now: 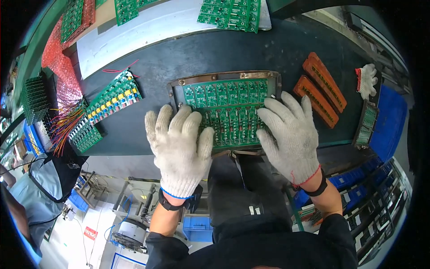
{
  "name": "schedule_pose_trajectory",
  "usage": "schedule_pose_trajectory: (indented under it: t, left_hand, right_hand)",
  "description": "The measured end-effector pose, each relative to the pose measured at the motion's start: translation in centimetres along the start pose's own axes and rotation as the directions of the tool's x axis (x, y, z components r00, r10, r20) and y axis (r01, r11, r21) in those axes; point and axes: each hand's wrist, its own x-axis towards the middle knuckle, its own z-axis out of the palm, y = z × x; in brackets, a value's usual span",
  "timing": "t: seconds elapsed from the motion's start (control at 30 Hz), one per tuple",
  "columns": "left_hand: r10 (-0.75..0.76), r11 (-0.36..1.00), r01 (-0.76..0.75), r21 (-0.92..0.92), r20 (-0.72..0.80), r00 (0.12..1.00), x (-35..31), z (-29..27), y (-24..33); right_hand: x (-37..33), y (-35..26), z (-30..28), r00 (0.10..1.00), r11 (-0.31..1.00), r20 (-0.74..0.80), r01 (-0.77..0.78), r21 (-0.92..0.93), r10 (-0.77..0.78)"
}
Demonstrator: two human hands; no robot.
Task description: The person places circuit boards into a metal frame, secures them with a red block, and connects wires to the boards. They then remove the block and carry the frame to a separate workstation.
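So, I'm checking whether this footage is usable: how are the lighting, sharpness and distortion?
Head view: fisheye bending, the white sheet curving along its lower edge, the picture's corners black; head view, lighting: the dark bench much dimmer than the white sheet; head view, sharpness: left hand and right hand fairly crisp, knit texture showing, no obvious motion blur.

Bright, diffuse light leaves soft shadows; the flat white sheet (134,38) shines palest against the dark, smooth-topped desk (286,51). Straight edges bow toward black corners.
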Motion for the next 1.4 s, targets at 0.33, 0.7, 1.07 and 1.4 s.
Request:
schedule_pose_trajectory:
  t: [0.33,0.7,1.07,1.4]
  left_hand:
    - [-0.196,0.971,0.152,-0.187,-0.248,0.949,-4.4,-0.8,0.7]
    - [-0.142,0.983,0.141,-0.116,-0.002,0.990,-5.1,0.3,2.6]
    - [-0.133,0.986,0.133,-0.105,0.013,0.991,-4.9,0.5,1.9]
    - [-0.145,0.987,0.144,-0.066,-0.020,0.989,-5.3,0.9,1.7]
  right_hand:
    - [-3.5,0.1,-1.0,0.993,0.968,-0.116,0.020,0.248,0.010]
    - [-5.0,-0.9,-0.4,0.971,0.896,0.235,-0.140,0.422,0.041]
    - [-5.5,-1.0,0.0,0.968,0.907,0.251,-0.120,0.403,0.017]
    - [-5.4,-0.8,-0.2,0.958,0.913,0.283,-0.163,0.375,0.055]
